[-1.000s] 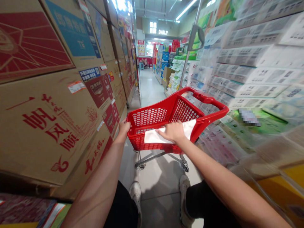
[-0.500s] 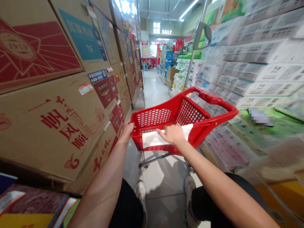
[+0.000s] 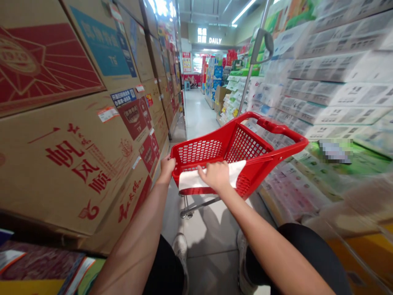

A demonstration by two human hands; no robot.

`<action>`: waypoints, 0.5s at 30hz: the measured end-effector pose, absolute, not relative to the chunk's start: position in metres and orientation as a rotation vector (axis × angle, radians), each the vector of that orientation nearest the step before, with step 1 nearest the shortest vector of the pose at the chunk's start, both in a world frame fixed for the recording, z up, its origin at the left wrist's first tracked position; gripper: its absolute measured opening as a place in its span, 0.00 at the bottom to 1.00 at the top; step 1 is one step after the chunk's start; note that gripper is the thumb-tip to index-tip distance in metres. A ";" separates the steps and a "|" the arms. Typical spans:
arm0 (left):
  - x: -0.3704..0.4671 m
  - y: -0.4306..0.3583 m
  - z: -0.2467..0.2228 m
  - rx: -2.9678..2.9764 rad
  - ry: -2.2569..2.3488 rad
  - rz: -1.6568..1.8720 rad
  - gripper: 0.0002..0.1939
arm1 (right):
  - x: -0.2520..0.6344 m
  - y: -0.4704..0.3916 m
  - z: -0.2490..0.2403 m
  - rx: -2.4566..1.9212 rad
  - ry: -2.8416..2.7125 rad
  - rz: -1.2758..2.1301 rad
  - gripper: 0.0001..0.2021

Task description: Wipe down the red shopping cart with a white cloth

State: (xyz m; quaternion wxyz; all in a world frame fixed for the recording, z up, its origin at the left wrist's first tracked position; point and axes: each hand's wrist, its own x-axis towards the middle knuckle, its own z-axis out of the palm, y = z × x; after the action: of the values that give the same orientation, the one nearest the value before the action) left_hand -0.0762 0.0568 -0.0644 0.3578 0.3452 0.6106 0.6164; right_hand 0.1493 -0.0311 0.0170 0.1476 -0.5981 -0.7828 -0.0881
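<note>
A red shopping cart (image 3: 260, 172) stands in front of me, turned so its handle points right. My left hand (image 3: 168, 167) is closed round the corner of the basket at its left end. Over the near rim hangs a white cloth (image 3: 192, 180). My right hand (image 3: 215, 175) lies on that cloth at the rim, its fingers bent over the edge and the thumb towards the left. The basket shows no goods inside.
Stacked cardboard boxes (image 3: 76, 164) wall the left side. Wrapped white packs (image 3: 331, 90) are piled on the right, beside a grey metal pole (image 3: 245, 90). A tiled aisle (image 3: 196, 110) runs ahead. My shoes are on the floor below the cart.
My right hand has slid slightly left with the white cloth along the rim. My left hand and the basket's left corner have shifted slightly right.
</note>
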 end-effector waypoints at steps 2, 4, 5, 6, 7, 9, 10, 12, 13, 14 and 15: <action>-0.080 0.057 -0.065 0.910 1.588 1.574 0.29 | 0.116 -0.040 0.012 -1.597 -2.292 -0.174 0.31; -0.085 0.057 -0.064 0.935 1.590 1.562 0.29 | 0.097 -0.045 0.009 -1.523 -2.332 -0.139 0.29; -0.088 0.057 -0.064 0.945 1.588 1.559 0.29 | 0.093 -0.046 0.009 -1.507 -2.351 -0.135 0.29; -0.090 0.056 -0.063 0.952 1.586 1.557 0.29 | 0.094 -0.045 0.009 -1.501 -2.365 -0.138 0.29; -0.092 0.056 -0.063 0.954 1.583 1.555 0.29 | 0.098 -0.043 0.009 -1.509 -2.371 -0.147 0.30; -0.094 0.055 -0.063 0.950 1.577 1.555 0.29 | 0.116 -0.036 0.011 -1.566 -2.353 -0.187 0.32; -0.095 0.054 -0.063 0.949 1.572 1.557 0.29 | 0.129 -0.032 0.013 -1.610 -2.333 -0.218 0.33; -0.095 0.054 -0.063 0.953 1.562 1.558 0.29 | 0.162 -0.021 0.017 -1.714 -2.275 -0.302 0.33; -0.094 0.053 -0.063 0.956 1.557 1.559 0.29 | 0.181 -0.016 0.021 -1.762 -2.244 -0.353 0.33; -0.094 0.053 -0.063 0.960 1.553 1.561 0.29 | 0.200 -0.011 0.025 -1.808 -2.201 -0.414 0.33; -0.093 0.054 -0.063 0.961 1.550 1.564 0.29 | 0.220 -0.007 0.029 -1.837 -2.160 -0.481 0.32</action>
State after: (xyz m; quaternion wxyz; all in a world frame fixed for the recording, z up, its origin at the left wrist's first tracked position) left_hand -0.0930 0.0537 -0.0628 0.3609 0.3731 0.6016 0.6071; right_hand 0.2199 -0.0071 0.0289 0.1324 -0.6331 -0.7445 -0.1656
